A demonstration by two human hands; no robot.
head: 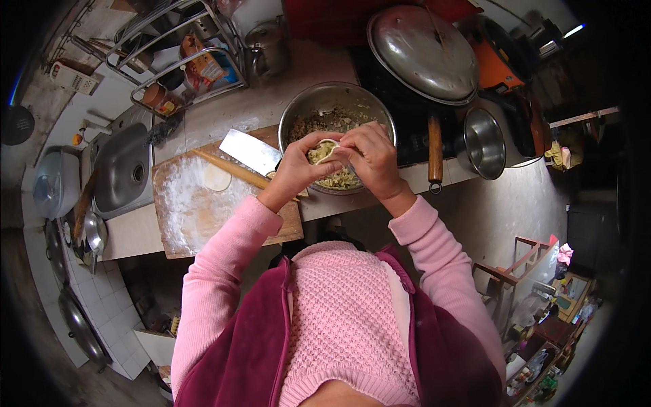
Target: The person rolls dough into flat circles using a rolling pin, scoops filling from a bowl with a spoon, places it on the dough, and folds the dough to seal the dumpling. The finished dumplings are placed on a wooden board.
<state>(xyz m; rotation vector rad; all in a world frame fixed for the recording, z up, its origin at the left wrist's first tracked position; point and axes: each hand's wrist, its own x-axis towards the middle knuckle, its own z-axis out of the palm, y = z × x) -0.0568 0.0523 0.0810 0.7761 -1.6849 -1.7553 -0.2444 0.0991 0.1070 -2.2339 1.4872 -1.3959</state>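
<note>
Between my two hands is a round dough wrapper (pixel 330 147) with chopped filling showing in its middle. My left hand (pixel 305 160) cups it from the left, thumb in front and fingers behind. At its right edge, the fingers of my right hand (pixel 374 155) pinch the dough. Both hands are over a large steel bowl (pixel 386 119) of chopped vegetable filling (pixel 342 179). Left of the bowl lies a floured wooden board (pixel 175 203). It carries a flat dough round (pixel 217 178), a wooden rolling pin (pixel 235 169) and a cleaver (pixel 250 151). The cleaver's handle end is partly hidden.
A lidded wok (pixel 424 53) stands on the stove, its wooden handle (pixel 435 150) jutting toward the counter's front edge. Right of it is a small steel bowl (pixel 483 142). At left are a steel sink (pixel 124 168) and a metal rack (pixel 188 56) holding jars and packets.
</note>
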